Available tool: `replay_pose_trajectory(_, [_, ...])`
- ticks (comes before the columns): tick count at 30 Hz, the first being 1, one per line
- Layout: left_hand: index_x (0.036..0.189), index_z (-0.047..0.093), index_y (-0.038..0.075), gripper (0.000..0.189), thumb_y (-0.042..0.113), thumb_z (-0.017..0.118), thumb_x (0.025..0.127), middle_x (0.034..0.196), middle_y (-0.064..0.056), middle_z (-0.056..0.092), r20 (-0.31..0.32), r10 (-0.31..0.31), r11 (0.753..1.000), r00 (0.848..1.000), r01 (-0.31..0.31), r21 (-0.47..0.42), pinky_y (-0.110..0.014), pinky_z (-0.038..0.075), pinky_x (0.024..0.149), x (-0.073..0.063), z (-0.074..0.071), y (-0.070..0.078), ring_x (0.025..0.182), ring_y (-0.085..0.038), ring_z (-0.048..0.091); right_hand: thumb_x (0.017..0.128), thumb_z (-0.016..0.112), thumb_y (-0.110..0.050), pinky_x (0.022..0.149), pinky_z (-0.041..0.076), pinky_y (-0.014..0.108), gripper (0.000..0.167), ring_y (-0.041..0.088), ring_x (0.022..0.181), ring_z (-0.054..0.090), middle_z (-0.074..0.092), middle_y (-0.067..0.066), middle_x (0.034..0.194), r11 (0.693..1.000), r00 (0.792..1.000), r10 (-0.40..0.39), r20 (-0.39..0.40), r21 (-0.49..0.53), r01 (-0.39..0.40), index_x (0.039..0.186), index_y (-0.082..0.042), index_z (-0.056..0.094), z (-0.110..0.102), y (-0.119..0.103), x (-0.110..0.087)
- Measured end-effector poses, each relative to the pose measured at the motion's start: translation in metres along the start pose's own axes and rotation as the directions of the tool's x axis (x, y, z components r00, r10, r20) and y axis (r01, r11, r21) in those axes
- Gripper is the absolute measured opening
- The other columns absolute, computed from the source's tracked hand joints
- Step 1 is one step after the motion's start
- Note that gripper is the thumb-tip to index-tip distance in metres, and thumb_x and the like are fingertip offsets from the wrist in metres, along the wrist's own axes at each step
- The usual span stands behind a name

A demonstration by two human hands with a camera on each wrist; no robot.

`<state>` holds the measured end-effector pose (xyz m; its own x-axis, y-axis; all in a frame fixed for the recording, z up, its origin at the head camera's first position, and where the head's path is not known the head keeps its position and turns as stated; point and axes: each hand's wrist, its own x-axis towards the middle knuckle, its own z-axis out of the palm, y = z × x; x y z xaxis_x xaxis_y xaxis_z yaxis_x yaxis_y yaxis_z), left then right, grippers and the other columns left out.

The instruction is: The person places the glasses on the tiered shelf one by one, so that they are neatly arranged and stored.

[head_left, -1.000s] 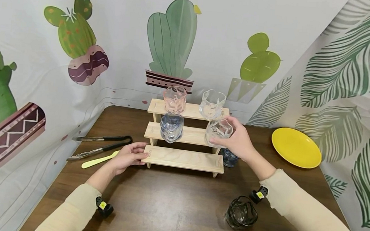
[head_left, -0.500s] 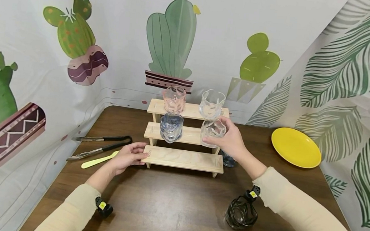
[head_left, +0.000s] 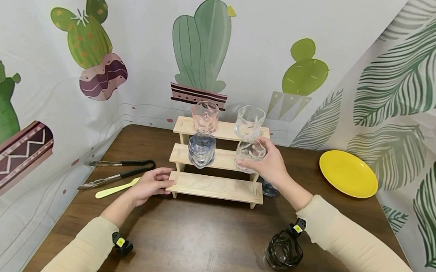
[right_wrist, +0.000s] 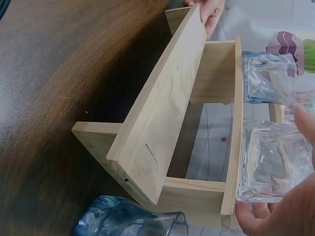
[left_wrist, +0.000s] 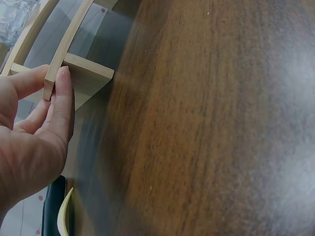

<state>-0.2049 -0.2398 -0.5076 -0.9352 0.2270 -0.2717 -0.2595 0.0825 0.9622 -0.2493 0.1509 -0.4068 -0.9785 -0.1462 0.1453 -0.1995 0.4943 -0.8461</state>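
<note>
A three-tier wooden display stand [head_left: 216, 185] stands on the table. My left hand [head_left: 153, 185] pinches the left end of its lowest shelf between thumb and fingers, as the left wrist view shows. On the right of the middle shelf, my right hand [head_left: 273, 161] grips a clear glass [head_left: 250, 151] from its right side; in the right wrist view the base of this glass [right_wrist: 273, 162] sits at the shelf. Left of it on the same tier is a blue glass [head_left: 202, 149]. The top tier bears a pink glass [head_left: 205, 117] and another clear glass [head_left: 250, 121].
Behind the right hand, another blue glass [head_left: 268, 188] stands beside the stand, partly hidden. A dark glass [head_left: 283, 252] is at the front right, below the right wrist. Tongs [head_left: 124, 173] and a pale yellow utensil [head_left: 117, 189] lie left; a yellow plate [head_left: 348, 173] lies right.
My right hand has shifted the clear glass leftward along the middle shelf, mostly in the first half second. The left hand keeps its place on the lowest shelf.
</note>
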Motion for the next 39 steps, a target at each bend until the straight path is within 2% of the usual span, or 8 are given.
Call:
replay_pose_trajectory(8, [0.151,0.04,-0.008,0.063,0.007,0.071,0.099,0.121,-0.022,0.062,-0.003,0.0,1.0,1.0,0.0,0.001,-0.035,0.062,0.081,0.0,0.0,0.0,0.092,-0.019,0.068,0.073,0.098,-0.035,0.108,0.043,0.051,0.1,0.033,0.132,0.049,0.051,0.016,0.148,1.0,0.999,0.031,0.013,-0.003,-0.031,0.152,-0.006,0.044,0.001,-0.002,-0.001])
replay_pose_trajectory(13, [0.152,0.039,-0.008,0.063,0.008,0.071,0.099,0.123,-0.022,0.062,-0.003,-0.001,1.0,1.0,0.001,0.005,-0.034,0.062,0.081,0.0,0.0,-0.001,0.092,-0.019,0.068,0.075,0.096,-0.041,0.109,0.042,0.054,0.104,0.034,0.136,0.046,0.045,0.016,0.152,0.999,0.998,0.025,0.055,-0.022,-0.024,0.156,-0.008,0.039,-0.003,-0.001,-0.002])
replay_pose_trajectory(18, [0.151,0.039,-0.008,0.062,0.007,0.07,0.099,0.122,-0.021,0.063,-0.003,0.001,1.0,1.0,-0.001,-0.001,-0.035,0.062,0.081,0.001,0.0,-0.001,0.092,-0.019,0.068,0.077,0.095,-0.039,0.096,0.051,0.051,0.104,0.032,0.12,0.056,0.048,0.013,0.148,0.999,0.992,0.022,0.124,0.035,-0.026,0.158,-0.012,0.035,-0.012,0.001,-0.006])
replay_pose_trajectory(20, [0.151,0.04,-0.009,0.062,0.006,0.07,0.099,0.121,-0.021,0.063,-0.004,0.001,1.0,1.0,-0.002,-0.003,-0.035,0.062,0.08,0.001,0.0,-0.001,0.092,-0.019,0.068,0.078,0.095,-0.034,0.095,0.051,0.049,0.102,0.031,0.117,0.057,0.05,0.013,0.145,0.996,0.989,0.03,0.146,0.076,-0.042,0.158,-0.013,0.035,-0.016,0.004,-0.007])
replay_pose_trajectory(26, [0.151,0.039,-0.009,0.062,0.006,0.07,0.099,0.121,-0.021,0.063,-0.001,0.003,1.0,1.0,-0.003,-0.002,-0.034,0.062,0.08,0.002,-0.001,-0.002,0.092,-0.019,0.068,0.083,0.091,-0.021,0.109,0.045,0.054,0.094,0.036,0.13,0.053,0.049,0.018,0.146,0.984,0.983,0.015,0.184,0.173,-0.047,0.158,-0.01,0.035,-0.031,0.013,-0.014])
replay_pose_trajectory(33, [0.152,0.038,-0.009,0.063,0.005,0.07,0.099,0.122,-0.021,0.063,0.004,0.0,1.0,1.0,0.0,-0.01,-0.035,0.062,0.081,0.002,-0.001,-0.002,0.093,-0.019,0.068,0.087,0.088,-0.018,0.111,0.043,0.055,0.087,0.035,0.133,0.053,0.049,0.015,0.149,0.985,0.986,-0.066,0.151,0.17,0.04,0.157,-0.01,0.037,-0.05,0.027,-0.026])
replay_pose_trajectory(36, [0.152,0.038,-0.009,0.063,0.006,0.07,0.099,0.122,-0.021,0.063,0.002,-0.005,1.0,1.0,0.005,-0.007,-0.034,0.062,0.081,0.002,-0.001,-0.002,0.092,-0.019,0.068,0.088,0.086,-0.012,0.111,0.045,0.048,0.083,0.033,0.133,0.054,0.05,0.012,0.149,0.98,0.982,-0.139,0.126,0.162,0.118,0.156,-0.011,0.039,-0.058,0.036,-0.033])
replay_pose_trajectory(39, [0.152,0.038,-0.009,0.063,0.006,0.07,0.099,0.123,-0.021,0.063,0.003,-0.007,1.0,1.0,0.007,-0.01,-0.034,0.062,0.08,0.003,-0.001,-0.002,0.092,-0.019,0.068,0.088,0.083,-0.003,0.109,0.047,0.039,0.081,0.031,0.132,0.054,0.052,0.011,0.149,0.962,0.967,-0.229,0.111,0.18,0.207,0.156,-0.012,0.04,-0.066,0.044,-0.039])
